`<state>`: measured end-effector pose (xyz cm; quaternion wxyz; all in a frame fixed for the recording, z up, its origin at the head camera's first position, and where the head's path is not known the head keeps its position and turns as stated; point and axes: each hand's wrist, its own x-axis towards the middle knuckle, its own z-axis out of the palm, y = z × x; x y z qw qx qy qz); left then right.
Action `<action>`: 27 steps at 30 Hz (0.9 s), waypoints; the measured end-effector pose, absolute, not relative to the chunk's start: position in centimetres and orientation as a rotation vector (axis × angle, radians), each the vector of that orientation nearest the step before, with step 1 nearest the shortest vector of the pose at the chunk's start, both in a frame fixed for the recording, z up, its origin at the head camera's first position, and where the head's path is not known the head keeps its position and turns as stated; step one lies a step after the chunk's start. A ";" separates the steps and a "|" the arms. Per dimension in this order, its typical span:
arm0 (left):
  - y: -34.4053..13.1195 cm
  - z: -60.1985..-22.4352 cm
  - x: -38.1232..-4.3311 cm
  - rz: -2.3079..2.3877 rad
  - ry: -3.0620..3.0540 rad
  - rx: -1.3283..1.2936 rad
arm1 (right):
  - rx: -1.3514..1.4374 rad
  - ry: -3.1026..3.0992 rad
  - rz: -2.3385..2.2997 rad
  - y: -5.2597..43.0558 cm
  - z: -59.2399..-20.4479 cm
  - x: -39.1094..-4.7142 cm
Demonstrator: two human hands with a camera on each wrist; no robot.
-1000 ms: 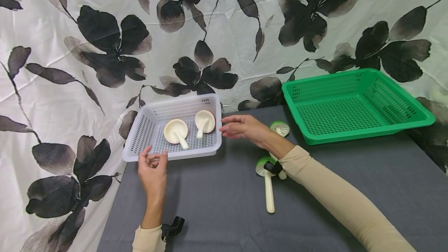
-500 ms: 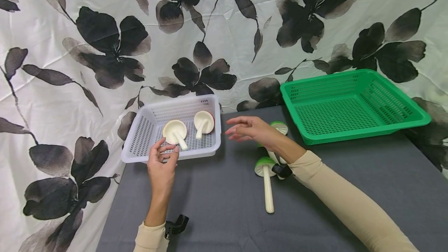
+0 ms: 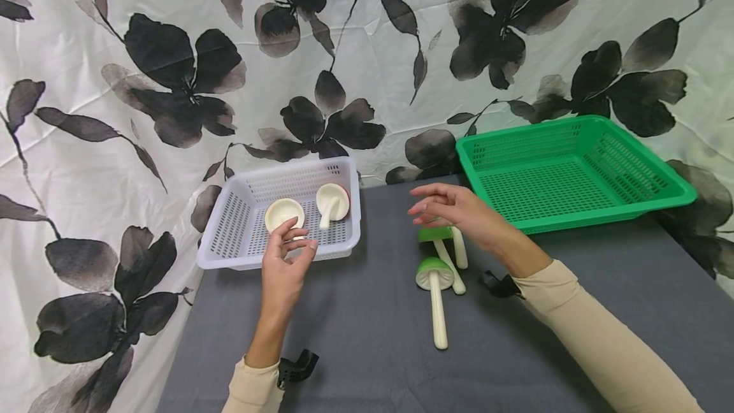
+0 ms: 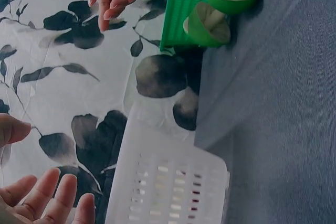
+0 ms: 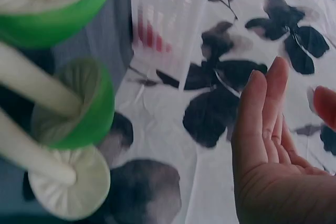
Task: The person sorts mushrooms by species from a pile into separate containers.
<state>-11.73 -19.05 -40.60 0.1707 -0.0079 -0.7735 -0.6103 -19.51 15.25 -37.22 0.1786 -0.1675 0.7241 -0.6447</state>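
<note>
White basket point(image 3: 338, 249) holds two mushrooms point(image 3: 338, 195), right-wrist view catching red through it; left hand point(image 3: 284, 271), right hand point(image 3: 463, 209) both loose-fingered.

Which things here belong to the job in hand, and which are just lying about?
Probably the job:
- white basket
- two mushrooms inside it
- three mushrooms outside it
- green basket

Probably just surroundings:
- grey tablecloth
- floral fabric behind
- black wrist devices

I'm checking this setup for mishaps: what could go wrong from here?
The left hand crosses the white basket's front rim in the head view, so it might bump the basket.
The green-capped mushrooms lie bunched near the right hand; grabbing one could roll its neighbours.
</note>
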 end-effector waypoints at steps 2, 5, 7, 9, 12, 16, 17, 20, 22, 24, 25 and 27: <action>-18.7 -40.5 -11.8 -1.755 -2.198 -0.056 | -0.443 2.088 -1.824 16.2 -37.0 -19.3; -18.1 -40.4 -11.8 -1.779 -2.210 -0.103 | -0.417 2.142 -1.824 17.9 -36.7 -18.8; -17.6 -40.4 -11.6 -1.798 -2.224 -0.117 | -0.402 2.176 -1.820 19.1 -36.6 -18.4; -17.1 -40.5 -11.5 -1.814 -2.234 -0.131 | -0.377 2.207 -1.814 20.3 -36.6 -18.0; -16.5 -40.7 -11.2 -1.835 -2.252 -0.147 | -0.344 2.276 -1.793 22.1 -36.6 -17.3; -15.8 -41.2 -11.0 -1.839 -2.288 -0.179 | -0.309 2.358 -1.803 24.5 -37.0 -16.2; -15.6 -41.3 -10.9 -1.840 -2.296 -0.184 | -0.306 2.373 -1.810 25.1 -37.2 -16.0; -15.1 -41.8 -10.8 -1.832 -2.317 -0.188 | -0.298 2.393 -1.836 26.6 -38.0 -15.4; -14.7 -42.1 -10.6 -1.829 -2.326 -0.194 | -0.276 2.402 -1.846 27.4 -38.5 -15.1; -14.3 -42.5 -10.6 -1.823 -2.341 -0.210 | -0.253 2.420 -1.843 28.3 -38.8 -14.7; -14.1 -42.7 -10.6 -1.824 -2.347 -0.219 | -0.235 2.432 -1.838 28.8 -39.0 -14.6; -13.7 -43.1 -10.6 -1.829 -2.356 -0.234 | -0.192 2.462 -1.830 29.8 -39.3 -14.3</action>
